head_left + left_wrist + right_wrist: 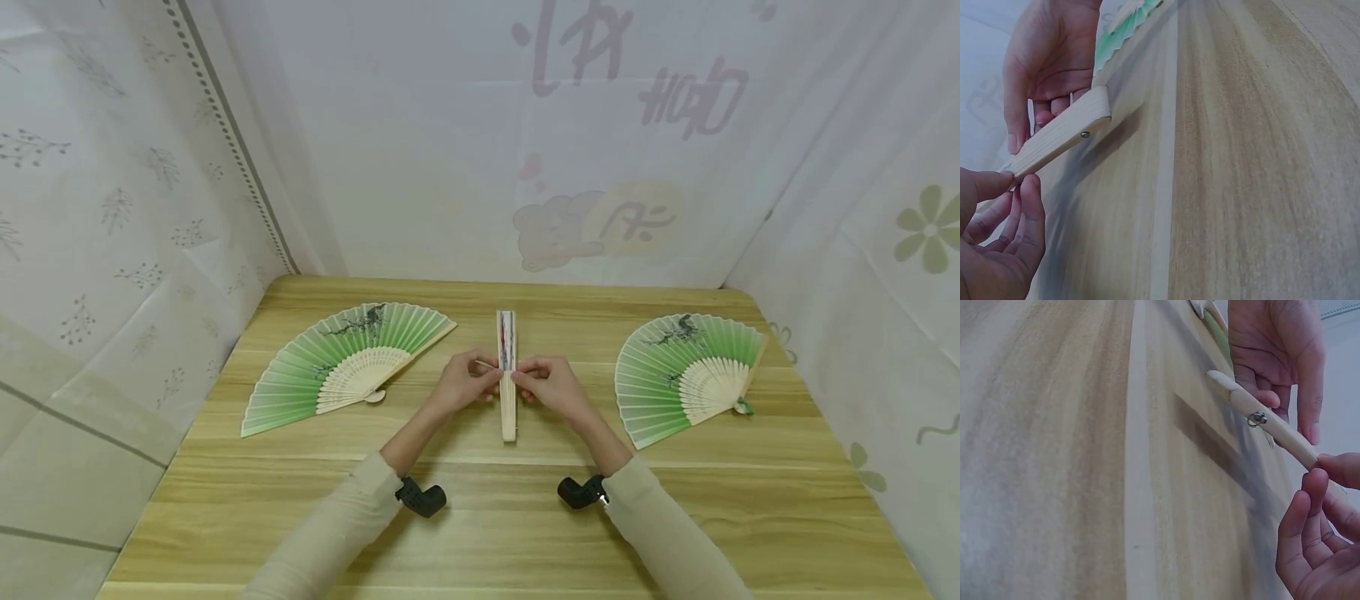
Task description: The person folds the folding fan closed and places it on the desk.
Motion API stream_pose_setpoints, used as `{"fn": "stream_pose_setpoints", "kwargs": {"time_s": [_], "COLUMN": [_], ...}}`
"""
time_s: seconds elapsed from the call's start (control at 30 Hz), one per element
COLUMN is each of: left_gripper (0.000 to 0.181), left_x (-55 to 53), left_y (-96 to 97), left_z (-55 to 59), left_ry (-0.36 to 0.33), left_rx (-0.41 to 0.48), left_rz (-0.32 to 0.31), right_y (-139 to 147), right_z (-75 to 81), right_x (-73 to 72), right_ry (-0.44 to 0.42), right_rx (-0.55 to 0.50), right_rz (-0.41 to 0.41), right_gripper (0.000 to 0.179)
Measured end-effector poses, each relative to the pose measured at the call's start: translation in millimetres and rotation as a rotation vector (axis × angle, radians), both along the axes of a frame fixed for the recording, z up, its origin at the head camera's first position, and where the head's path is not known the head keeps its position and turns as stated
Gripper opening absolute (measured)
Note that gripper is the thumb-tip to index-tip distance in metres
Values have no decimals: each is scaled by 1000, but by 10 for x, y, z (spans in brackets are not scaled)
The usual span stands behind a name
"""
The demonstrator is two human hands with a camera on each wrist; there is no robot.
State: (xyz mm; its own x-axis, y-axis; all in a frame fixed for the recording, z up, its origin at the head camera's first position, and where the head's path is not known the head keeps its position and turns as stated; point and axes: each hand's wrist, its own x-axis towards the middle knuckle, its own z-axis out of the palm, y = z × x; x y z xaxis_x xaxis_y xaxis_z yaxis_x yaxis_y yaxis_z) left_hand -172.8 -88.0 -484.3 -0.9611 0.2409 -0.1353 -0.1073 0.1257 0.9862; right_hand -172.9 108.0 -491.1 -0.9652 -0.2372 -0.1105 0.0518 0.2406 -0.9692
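A folded hand fan (508,408) is held upright over the middle of the table, its pale ribs toward me and its printed folds at the far end. My left hand (463,383) pinches its left edge between thumb and fingers. On the opposite edge, my right hand (553,387) pinches it at the same height. Seen from the left wrist, the fan's rivet end (1063,134) is raised off the table and casts a shadow. A small metal ring at the rivet (1257,419) shows in the right wrist view.
One spread green fan (300,387) lies on the table to the left. Another spread green fan (652,392), with a green tassel or cord at its pivot, lies to the right. Printed cloth (405,167) hangs behind the wooden table (510,533) and along both sides.
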Motion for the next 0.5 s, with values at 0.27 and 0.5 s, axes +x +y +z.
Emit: {"fn": "stream_pose_setpoints", "kwargs": {"time_s": [0.27, 0.5], "left_gripper": [18, 17], "left_x": [22, 22], "left_y": [34, 74], "left_z": [-32, -84], "left_ry": [19, 30], "left_rx": [-33, -70], "left_rz": [11, 20], "right_y": [-20, -22], "right_z": [-8, -41], "right_x": [34, 49], "right_ry": [-47, -65], "right_rx": [-27, -23], "right_rz": [-41, -66], "right_gripper": [14, 13]}}
